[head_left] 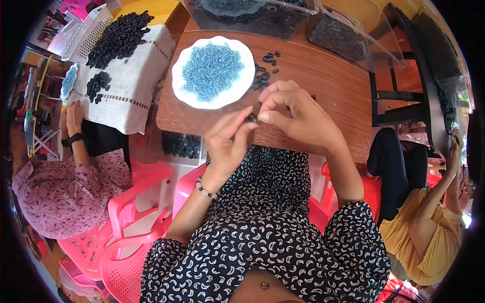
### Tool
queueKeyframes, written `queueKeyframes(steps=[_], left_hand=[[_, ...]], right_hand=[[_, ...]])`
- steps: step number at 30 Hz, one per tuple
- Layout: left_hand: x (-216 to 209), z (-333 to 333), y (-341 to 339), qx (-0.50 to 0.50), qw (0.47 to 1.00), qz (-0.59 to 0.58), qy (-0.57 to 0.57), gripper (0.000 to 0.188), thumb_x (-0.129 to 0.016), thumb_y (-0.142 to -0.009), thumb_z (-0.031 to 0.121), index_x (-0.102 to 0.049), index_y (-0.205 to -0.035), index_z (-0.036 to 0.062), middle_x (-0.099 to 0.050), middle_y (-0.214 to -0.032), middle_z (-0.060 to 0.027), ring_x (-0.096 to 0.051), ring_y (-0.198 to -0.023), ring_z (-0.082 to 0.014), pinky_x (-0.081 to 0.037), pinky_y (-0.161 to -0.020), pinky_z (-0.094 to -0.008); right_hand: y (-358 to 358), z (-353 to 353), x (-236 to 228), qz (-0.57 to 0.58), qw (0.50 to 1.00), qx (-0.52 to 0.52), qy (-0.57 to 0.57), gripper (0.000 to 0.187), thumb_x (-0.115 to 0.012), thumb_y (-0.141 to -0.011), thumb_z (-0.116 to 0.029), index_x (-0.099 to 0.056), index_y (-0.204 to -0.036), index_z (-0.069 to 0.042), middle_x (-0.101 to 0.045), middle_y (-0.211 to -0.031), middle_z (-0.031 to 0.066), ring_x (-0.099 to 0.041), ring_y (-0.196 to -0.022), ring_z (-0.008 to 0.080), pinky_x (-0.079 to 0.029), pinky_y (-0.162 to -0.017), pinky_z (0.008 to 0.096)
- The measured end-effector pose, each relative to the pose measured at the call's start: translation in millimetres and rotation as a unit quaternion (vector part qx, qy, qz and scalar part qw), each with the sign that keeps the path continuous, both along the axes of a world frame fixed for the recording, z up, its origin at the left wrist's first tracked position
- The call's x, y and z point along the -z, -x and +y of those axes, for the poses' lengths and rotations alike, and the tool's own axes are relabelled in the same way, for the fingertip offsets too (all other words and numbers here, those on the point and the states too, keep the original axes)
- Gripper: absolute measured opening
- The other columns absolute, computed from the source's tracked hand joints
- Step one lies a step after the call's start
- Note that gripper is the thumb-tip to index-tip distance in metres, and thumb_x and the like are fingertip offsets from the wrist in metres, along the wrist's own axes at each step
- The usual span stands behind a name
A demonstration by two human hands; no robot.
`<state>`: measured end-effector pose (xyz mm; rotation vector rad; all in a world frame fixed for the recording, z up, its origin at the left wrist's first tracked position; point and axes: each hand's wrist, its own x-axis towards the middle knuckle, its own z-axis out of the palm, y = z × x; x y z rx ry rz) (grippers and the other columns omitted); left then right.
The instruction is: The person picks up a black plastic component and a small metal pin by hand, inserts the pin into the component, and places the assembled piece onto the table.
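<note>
My left hand (226, 140), with a beaded bracelet at the wrist, pinches a small dark, shiny piece (251, 117) between thumb and fingertips over the table's near edge. Close beside it, my right hand (299, 113) has its fingers curled toward the thumb, whose tip comes up to the dark piece. Whatever its fingertips hold is too small to make out. Beyond my hands stands a white scallop-edged plate (179, 91) heaped with small translucent blue pieces (212, 70), perhaps beads. Several loose black ring-like pieces (265, 76) lie to the right of the plate, partly behind my right fingers.
Clear plastic bins (338, 38) line the far edge of the brown wooden table (323, 65). To the left, a cloth-covered table (141, 91) bears black piles and a white basket (87, 33). People sit on both sides; pink chairs (136, 197) stand at left.
</note>
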<state>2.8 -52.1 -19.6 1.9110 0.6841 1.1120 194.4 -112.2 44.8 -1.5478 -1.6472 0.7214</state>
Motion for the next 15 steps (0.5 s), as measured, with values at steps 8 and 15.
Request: queueKeyframes(steps=[8,15], left_hand=[[4.7,-3.1,-2.6,0.017,0.999,0.031,-0.002,0.031,-0.074,-0.085,0.002,-0.074,-0.116,0.0028,-0.074,-0.100,-0.0150,-0.071,-0.084,-0.0221,-0.056,-0.073,-0.0308],[14.3,-6.1,-4.3,0.043,0.998,0.031,-0.017,0.025,-0.073,-0.086,0.001,-0.074,-0.111,0.0011,-0.073,-0.099,-0.0144,-0.071,-0.083,-0.0221,-0.056,-0.071,-0.0316]], right_hand=[[0.8,-9.4,2.9,-0.021,0.999,0.039,0.020,0.013,-0.073,-0.088,-0.015,-0.069,-0.089,-0.003,-0.065,-0.110,0.0116,-0.057,-0.108,0.0287,-0.044,-0.094,0.0386],[3.6,-9.6,12.4,-0.047,0.998,0.026,0.011,0.015,-0.074,-0.088,-0.016,-0.067,-0.089,-0.003,-0.066,-0.107,0.0112,-0.056,-0.107,0.0288,-0.045,-0.092,0.0391]])
